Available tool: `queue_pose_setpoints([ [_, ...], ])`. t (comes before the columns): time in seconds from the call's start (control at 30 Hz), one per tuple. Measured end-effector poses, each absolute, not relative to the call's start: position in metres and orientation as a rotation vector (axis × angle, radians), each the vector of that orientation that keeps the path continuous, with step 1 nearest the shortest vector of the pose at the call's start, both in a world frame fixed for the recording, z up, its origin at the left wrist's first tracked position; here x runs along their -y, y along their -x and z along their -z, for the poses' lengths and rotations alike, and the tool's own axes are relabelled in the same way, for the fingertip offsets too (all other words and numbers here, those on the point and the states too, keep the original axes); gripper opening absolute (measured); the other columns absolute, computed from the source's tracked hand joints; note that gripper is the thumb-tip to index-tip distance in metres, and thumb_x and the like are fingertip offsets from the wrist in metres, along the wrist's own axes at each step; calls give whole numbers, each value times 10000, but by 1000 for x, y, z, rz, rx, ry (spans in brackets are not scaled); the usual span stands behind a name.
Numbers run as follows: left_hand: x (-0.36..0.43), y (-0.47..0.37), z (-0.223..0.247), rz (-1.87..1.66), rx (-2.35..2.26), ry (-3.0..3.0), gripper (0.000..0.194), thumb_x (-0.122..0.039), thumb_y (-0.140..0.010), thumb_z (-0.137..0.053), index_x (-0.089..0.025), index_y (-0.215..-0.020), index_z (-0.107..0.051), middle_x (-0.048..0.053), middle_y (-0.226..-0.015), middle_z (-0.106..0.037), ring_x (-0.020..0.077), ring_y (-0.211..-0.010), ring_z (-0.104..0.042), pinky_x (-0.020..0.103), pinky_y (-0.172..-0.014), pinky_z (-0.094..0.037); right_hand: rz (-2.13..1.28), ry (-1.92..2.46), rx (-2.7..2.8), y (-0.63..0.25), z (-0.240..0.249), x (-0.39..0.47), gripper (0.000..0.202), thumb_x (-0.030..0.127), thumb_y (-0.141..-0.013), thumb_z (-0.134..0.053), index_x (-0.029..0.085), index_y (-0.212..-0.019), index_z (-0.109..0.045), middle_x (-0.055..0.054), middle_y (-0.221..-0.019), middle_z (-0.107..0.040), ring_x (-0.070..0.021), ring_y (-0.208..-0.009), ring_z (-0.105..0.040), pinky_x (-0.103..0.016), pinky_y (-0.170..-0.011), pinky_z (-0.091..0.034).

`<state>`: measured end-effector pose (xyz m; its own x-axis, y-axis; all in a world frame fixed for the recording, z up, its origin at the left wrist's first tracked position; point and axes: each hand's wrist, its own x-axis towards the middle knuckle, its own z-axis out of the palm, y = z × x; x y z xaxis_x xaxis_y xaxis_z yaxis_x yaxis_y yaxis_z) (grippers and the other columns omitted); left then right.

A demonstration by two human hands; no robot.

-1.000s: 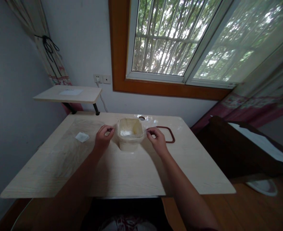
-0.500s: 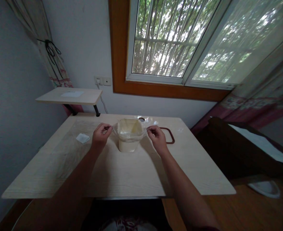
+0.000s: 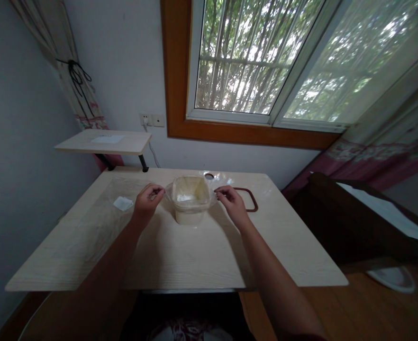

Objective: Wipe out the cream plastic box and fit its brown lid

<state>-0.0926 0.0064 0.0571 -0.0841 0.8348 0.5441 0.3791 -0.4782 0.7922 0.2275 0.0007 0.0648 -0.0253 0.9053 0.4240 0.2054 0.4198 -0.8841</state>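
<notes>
A cream square-mouthed bin (image 3: 187, 218) stands upright on the table, its mouth tilted towards me in the view. Clear plastic bag film (image 3: 168, 192) lies in and over its mouth and spreads out past both sides. On the left side, my left hand (image 3: 147, 201) pinches an edge of the bag between thumb and fingers. Opposite it, my right hand (image 3: 232, 204) pinches the other edge. Just beyond the right hand lies a brown rounded-square ring (image 3: 254, 201), partly hidden by that hand.
A thin clear plastic sheet (image 3: 100, 222) covers the table's left part, with a small white packet (image 3: 122, 203) on it. A raised shelf (image 3: 74, 141) stands at the back left. The wooden table (image 3: 287, 255) ends near my body. A dark piece of furniture (image 3: 340, 227) is at the right.
Both hands have shifted very slightly left with the bag edges still pinched. The bag film sits a little lower around the bin's mouth.
</notes>
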Motion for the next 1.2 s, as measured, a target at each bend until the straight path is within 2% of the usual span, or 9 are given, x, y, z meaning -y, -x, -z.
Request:
queue_pose_setpoints([
  [0.23,-18,99,-74,-1446,-1396,-1714,276,-430,-865,-591,-182,-945,-681,66,-973,-684,179,-894,-639,303,-834,-501,-929,1076,1464,-222,-77,-11,291,464,-899,-607,241,-1075,-670,-79,-1160,-672,-211,-965,-663,-365,-808,-575],
  [0.37,-32,101,-87,-1126,-1415,-1634,407,-486,-836,-596,-165,-1069,-689,106,-1070,-709,214,-927,-655,335,-817,-507,-904,1172,1559,-220,-83,-25,328,467,-914,-571,241,-1127,-677,-93,-1177,-677,-215,-946,-670,-373,-787,-581],
  [0.47,-43,99,-93,-940,-1344,-1635,452,-480,-792,-637,-163,-1107,-704,129,-1152,-710,253,-1009,-655,358,-855,-496,-798,1249,1741,-219,-87,-38,276,376,-906,-580,235,-1104,-709,-99,-1181,-689,-239,-1027,-658,-417,-890,-547],
  [0.6,-55,94,-97,-810,-1270,-1711,374,-418,-725,-688,-161,-989,-751,131,-1113,-732,272,-1033,-650,368,-916,-468,-703,1264,1943,-217,-89,-53,287,200,-863,-569,227,-1098,-731,-91,-1171,-713,-251,-1104,-638,-447,-1022,-455],
  [0.73,-53,88,-101,-687,-1178,-1596,367,-390,-728,-664,-169,-1008,-747,107,-1066,-739,241,-1000,-648,326,-842,-475,-806,1254,1960,-212,-88,-57,346,200,-876,-525,228,-1166,-712,-80,-1164,-719,-230,-1038,-653,-406,-961,-477],
  [0.9,-47,84,-105,-639,-1196,-1422,382,-379,-737,-653,-175,-1051,-730,92,-1090,-724,199,-966,-634,281,-762,-462,-917,1247,1861,-209,-83,-57,318,238,-832,-546,202,-1084,-737,-58,-975,-737,-196,-867,-643,-343,-824,-504],
  [1.1,-57,81,-101,-781,-1105,-1596,282,-273,-659,-696,-179,-920,-745,92,-970,-745,224,-899,-659,340,-837,-485,-947,1176,1643,-210,-79,-64,335,259,-724,-624,204,-1040,-723,-41,-940,-722,-189,-859,-628,-333,-808,-497],
  [1.2,-62,81,-97,-894,-1171,-1622,277,-241,-658,-696,-190,-928,-733,89,-953,-741,226,-876,-665,358,-835,-490,-984,1131,1548,-209,-81,-64,369,265,-700,-618,207,-1055,-703,-31,-915,-711,-179,-829,-622,-326,-786,-494],
])
